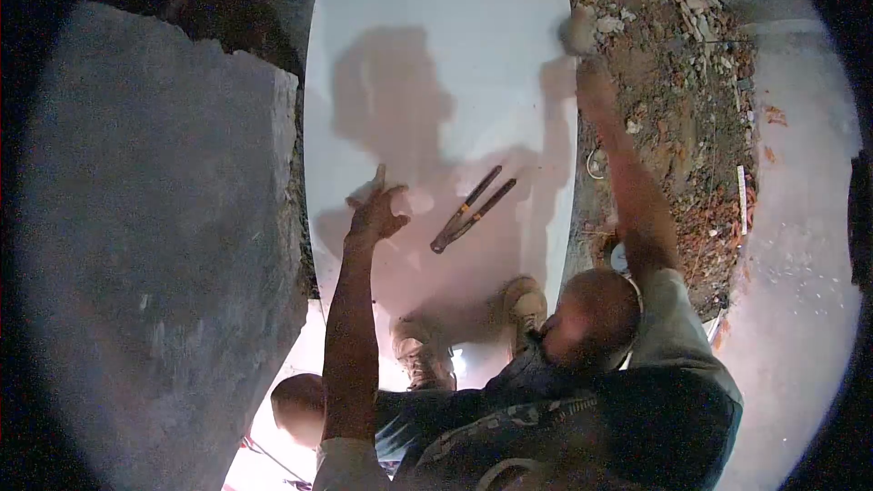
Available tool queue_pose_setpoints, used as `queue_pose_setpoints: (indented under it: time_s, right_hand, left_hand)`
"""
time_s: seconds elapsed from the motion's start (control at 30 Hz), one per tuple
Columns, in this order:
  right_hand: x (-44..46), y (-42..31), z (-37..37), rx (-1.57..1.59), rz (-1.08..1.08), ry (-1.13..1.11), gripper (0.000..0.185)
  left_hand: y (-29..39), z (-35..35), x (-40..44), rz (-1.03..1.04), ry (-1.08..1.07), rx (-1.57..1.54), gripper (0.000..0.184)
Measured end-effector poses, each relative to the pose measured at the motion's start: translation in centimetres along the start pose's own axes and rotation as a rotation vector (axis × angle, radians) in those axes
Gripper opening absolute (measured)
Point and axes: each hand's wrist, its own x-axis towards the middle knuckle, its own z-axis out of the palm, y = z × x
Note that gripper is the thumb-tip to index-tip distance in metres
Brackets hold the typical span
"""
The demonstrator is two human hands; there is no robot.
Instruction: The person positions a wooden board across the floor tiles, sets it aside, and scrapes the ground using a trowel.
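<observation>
My left hand (375, 211) is over the white board (500, 18), its fingers spread and nothing between them. Out past the board's right edge is my right hand (593, 77), its fingers closed around a blurred, rounded greyish thing (577, 32) that I cannot make out. Between my hands, a pair of long-handled pincers (471, 211) with dark handles and yellow bands lies slanted on the board, apart from both hands. Shadows of my head and arms fall across the white surface.
My boots (421, 355) stand at the board's near end, below my bent knees. A grey slab (173, 191) with a broken edge lies left. Rubble and soil (673, 109) run along the right, beside a pale concrete surface (800, 218).
</observation>
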Motion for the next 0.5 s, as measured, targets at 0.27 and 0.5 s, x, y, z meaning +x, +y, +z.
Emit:
queue_pose_setpoints:
  time_s: [0.27,0.5]
  right_hand:
    - [-15.4,-7.7,-14.1,0.353,0.066,-0.070,0.061]
    - [-19.5,-15.8,-17.8,0.218,-0.055,-0.554,0.051]
  left_hand:
    - [-0.8,-0.3,0.4,0.063,-0.031,-0.023,0.076]
    - [-2.1,0.8,0.4,0.111,0.000,-0.043,0.076]
